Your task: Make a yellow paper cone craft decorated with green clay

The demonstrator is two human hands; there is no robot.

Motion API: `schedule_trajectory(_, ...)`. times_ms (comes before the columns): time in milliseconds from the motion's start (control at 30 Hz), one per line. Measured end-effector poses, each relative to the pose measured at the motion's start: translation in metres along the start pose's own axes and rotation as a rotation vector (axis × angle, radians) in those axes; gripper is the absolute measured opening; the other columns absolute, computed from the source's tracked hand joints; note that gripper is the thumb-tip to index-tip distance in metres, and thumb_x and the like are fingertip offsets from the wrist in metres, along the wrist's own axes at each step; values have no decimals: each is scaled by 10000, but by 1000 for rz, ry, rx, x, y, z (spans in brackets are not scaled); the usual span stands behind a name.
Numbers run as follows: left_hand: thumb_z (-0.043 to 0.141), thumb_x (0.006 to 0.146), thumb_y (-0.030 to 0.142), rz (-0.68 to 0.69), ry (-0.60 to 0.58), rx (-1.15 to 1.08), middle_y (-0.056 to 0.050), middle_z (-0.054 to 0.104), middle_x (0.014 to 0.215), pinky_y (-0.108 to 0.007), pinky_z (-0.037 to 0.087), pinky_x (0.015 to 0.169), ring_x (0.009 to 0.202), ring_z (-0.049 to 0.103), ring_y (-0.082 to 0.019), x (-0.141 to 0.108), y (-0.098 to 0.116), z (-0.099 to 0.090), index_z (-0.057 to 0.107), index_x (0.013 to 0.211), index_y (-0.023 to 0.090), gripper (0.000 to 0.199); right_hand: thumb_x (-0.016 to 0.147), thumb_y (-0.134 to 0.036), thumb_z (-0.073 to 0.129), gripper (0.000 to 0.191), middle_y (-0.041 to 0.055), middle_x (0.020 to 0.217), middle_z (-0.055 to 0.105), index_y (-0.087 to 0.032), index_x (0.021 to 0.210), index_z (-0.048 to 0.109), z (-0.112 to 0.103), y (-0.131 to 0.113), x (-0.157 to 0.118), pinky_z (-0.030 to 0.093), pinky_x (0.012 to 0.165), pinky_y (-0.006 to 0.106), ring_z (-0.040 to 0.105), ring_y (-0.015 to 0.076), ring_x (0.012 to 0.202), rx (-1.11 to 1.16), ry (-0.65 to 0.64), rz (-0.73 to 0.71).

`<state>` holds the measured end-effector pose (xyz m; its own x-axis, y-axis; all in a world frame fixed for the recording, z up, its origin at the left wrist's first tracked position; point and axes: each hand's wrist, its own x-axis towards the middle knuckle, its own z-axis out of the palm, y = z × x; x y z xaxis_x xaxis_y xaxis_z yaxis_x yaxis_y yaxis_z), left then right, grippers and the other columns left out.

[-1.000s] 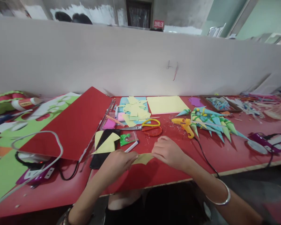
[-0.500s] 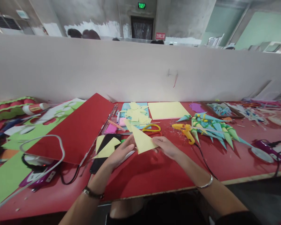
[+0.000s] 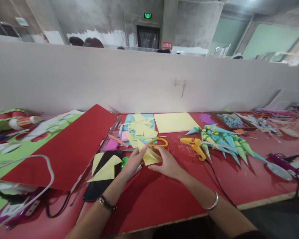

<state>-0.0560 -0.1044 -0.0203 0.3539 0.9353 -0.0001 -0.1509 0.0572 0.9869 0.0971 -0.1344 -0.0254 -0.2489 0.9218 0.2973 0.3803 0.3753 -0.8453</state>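
Note:
Between my hands is a piece of yellow paper (image 3: 150,157), bent into a curve above the red table. My left hand (image 3: 136,161) pinches its left edge, thumb on top. My right hand (image 3: 166,162) curls around the right side, with fingers on the upper edge and the thumb below. Just beyond lie scissors with yellow handles (image 3: 159,142) and a heap of yellow paper scraps (image 3: 141,127). Left of my left hand, cut yellow pieces (image 3: 107,168) rest on a black phone-like slab (image 3: 89,193), beside a small green object (image 3: 125,162).
A yellow glue gun (image 3: 194,146) with a black cord lies right, beside a pile of blue, green and yellow paper cones (image 3: 225,141). Yellow sheets (image 3: 175,122) lie at the back. A red board (image 3: 64,149) and white cable (image 3: 49,166) are left. A white partition (image 3: 139,83) stands behind.
The yellow paper has gone from a flat triangle to a curved, partly rolled shape. My right hand has moved in closer and now wraps around it. The view has shifted slightly.

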Motion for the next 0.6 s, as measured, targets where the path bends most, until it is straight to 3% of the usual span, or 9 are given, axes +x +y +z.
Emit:
schedule_trajectory(100,577,690,502,2,-22,25,20,566,580,-237,408,572,538,510,-115,1,-1,2,573,954,139,450,752,-315,538,293,60,986,586,-191,1015,504,-2,1,3,418,798,335,547,187,896,-14,70,13)
schedule_trajectory(167,623,651,481,2,-61,35,36,539,542,-234,396,555,510,488,-107,0,-1,1,584,938,145,443,785,-290,493,244,48,951,591,-190,1007,503,-5,2,5,424,777,311,556,170,860,38,24,15)
schedule_trajectory(333,632,658,440,15,-90,25,9,570,708,-232,387,553,546,499,-96,-2,-1,-3,575,947,160,406,792,-414,490,413,62,1011,546,-182,1130,446,-7,6,8,412,786,302,525,172,894,216,-133,-14)
schedule_trajectory(500,595,695,457,25,-48,-14,47,481,595,-222,366,540,527,453,-87,-3,-5,-7,549,944,162,389,754,-621,399,575,44,928,500,-191,1131,453,-3,12,7,403,688,270,482,149,791,387,-191,0)
schedule_trajectory(600,596,689,476,39,-9,-46,50,464,614,-217,360,543,531,434,-79,-4,-5,-7,528,955,171,410,707,-657,430,595,26,892,481,-201,1088,472,-1,16,3,395,652,250,461,127,727,492,-203,30)
